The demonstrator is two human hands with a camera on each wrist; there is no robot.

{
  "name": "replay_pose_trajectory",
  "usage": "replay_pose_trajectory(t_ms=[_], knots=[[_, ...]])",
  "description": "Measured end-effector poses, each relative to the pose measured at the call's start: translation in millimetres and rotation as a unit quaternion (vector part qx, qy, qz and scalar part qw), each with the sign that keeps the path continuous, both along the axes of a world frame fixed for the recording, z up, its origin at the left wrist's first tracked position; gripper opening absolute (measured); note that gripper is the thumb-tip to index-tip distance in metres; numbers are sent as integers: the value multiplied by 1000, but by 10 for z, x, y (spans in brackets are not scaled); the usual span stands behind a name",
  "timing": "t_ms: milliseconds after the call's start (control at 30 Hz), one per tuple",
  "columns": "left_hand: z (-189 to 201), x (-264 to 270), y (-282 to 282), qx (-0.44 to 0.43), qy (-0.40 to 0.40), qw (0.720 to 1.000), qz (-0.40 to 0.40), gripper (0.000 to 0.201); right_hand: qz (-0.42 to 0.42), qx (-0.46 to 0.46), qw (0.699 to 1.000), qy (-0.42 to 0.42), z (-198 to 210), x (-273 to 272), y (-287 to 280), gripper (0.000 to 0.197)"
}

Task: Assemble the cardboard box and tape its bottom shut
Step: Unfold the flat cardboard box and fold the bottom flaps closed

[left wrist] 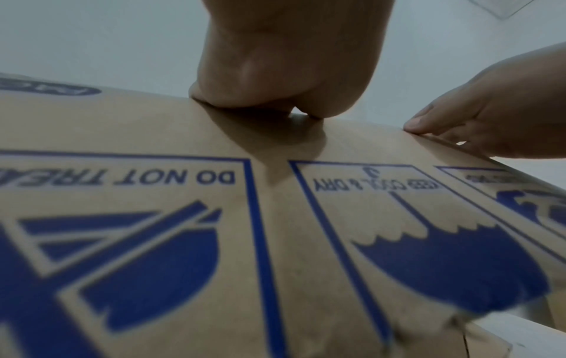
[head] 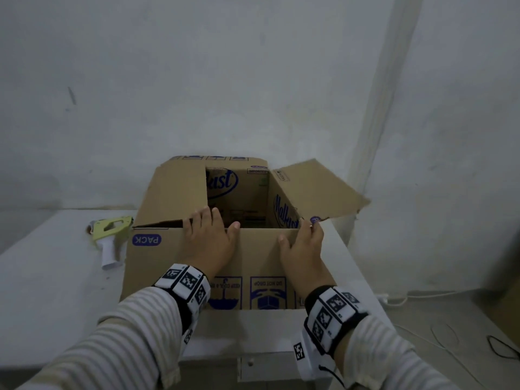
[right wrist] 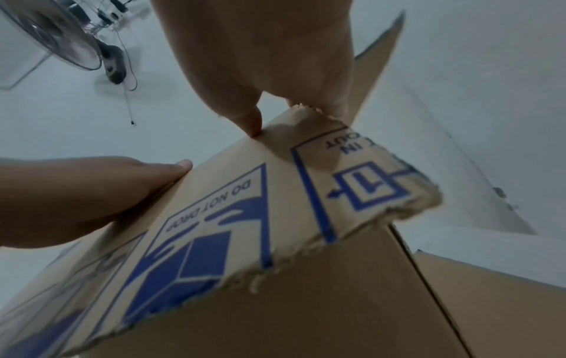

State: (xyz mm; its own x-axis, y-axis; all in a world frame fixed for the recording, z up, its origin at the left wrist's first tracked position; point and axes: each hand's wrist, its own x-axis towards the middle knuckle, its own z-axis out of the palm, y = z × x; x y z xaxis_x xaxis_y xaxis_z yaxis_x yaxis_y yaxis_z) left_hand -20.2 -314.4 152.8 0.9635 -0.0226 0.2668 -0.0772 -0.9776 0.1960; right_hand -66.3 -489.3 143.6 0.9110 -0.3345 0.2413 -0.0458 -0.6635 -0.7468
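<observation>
A brown cardboard box (head: 253, 263) with upside-down blue print stands on the white table (head: 42, 291), its opening facing up. Its left flap (head: 177, 192) is folded in over the opening, and its right flap (head: 318, 190) sticks out to the right. The printed near flap (right wrist: 245, 206) has a ragged free edge toward me. My left hand (head: 208, 235) lies over the near top edge with fingers stretched toward the left flap. My right hand (head: 305, 243) pinches the near right corner, thumb (right wrist: 252, 126) on the outside and fingers behind. A pale green tape dispenser (head: 111, 232) lies just left of the box.
The table stands against a white wall, and the box takes up its right half. Right of the table the floor drops away, with white and black cables (head: 450, 342) on it. A fan (right wrist: 61, 41) shows up high in the right wrist view.
</observation>
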Motion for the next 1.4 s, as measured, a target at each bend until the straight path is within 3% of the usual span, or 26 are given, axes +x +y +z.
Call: replay_pose_trajectory(t_ms=[167,267,333,467,833,1033,1200,1300,1400], knots=[[8,-8,73,4,14,1000,-23,69,19,-68,995,-67,-34,47,51,51],[26,-31,119,-10,11,999,-42,70,48,-169,974,-141,-62,65,137,44],[12,-53,181,-16,9,998,-55,71,59,-221,962,-146,-44,45,226,42],[-50,-108,416,20,8,997,-76,71,99,-265,954,-101,29,39,434,33],[11,-125,1416,13,30,994,-106,60,173,-376,910,19,36,-39,1138,65],[-55,-170,1940,49,44,984,-164,79,220,-421,876,88,-16,-123,1441,83],[-74,-127,2183,160,54,963,-209,87,254,-485,829,115,-119,-234,1657,97],[-30,-70,2248,166,63,956,-234,94,250,-518,810,113,-174,-350,1715,91],[11,-33,2274,157,73,953,-250,92,239,-509,820,108,-115,-440,1706,81]])
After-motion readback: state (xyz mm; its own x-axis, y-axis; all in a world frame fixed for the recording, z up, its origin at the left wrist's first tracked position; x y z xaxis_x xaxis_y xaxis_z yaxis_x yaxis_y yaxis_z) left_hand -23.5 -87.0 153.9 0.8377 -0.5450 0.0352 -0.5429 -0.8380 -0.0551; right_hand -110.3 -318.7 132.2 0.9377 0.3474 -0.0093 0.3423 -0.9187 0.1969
